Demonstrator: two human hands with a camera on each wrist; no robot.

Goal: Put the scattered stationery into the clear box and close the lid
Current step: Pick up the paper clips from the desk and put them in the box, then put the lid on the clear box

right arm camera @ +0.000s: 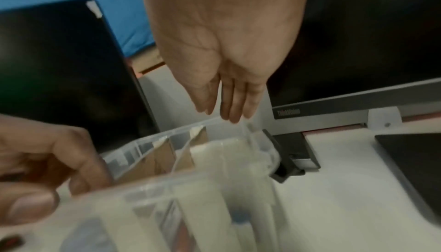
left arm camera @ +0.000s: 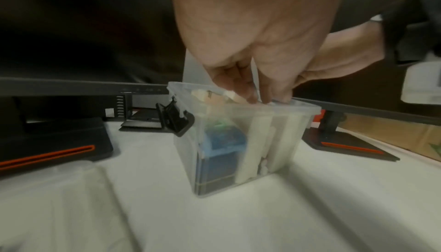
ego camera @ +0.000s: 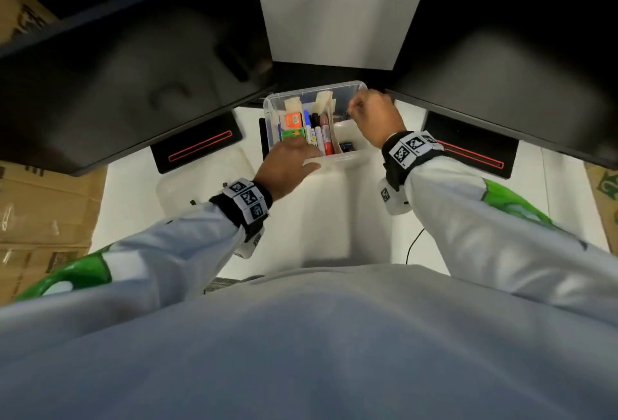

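The clear box (ego camera: 347, 157) stands on the white table between two monitors, lid off. Inside stand markers (ego camera: 322, 138), an orange pack (ego camera: 294, 119) and a green pack (ego camera: 291, 134). My left hand (ego camera: 294, 155) grips the box's near left rim, thumb outside and fingers inside, as the left wrist view (left arm camera: 260, 96) also shows. My right hand (ego camera: 359, 108) hovers over the far right corner; in the right wrist view its fingers (right arm camera: 229, 114) hang straight with nothing between them. The clear lid (ego camera: 187, 192) lies flat on the table to the box's left.
Black monitors (ego camera: 133, 78) (ego camera: 521, 61) overhang the table on both sides, their stands (ego camera: 197, 147) (ego camera: 468, 152) flanking the box. A black latch (left arm camera: 176, 120) hangs on the box's side. Cardboard boxes (ego camera: 40, 212) sit off the table's left edge. A thin cable (ego camera: 413, 245) runs near my right sleeve.
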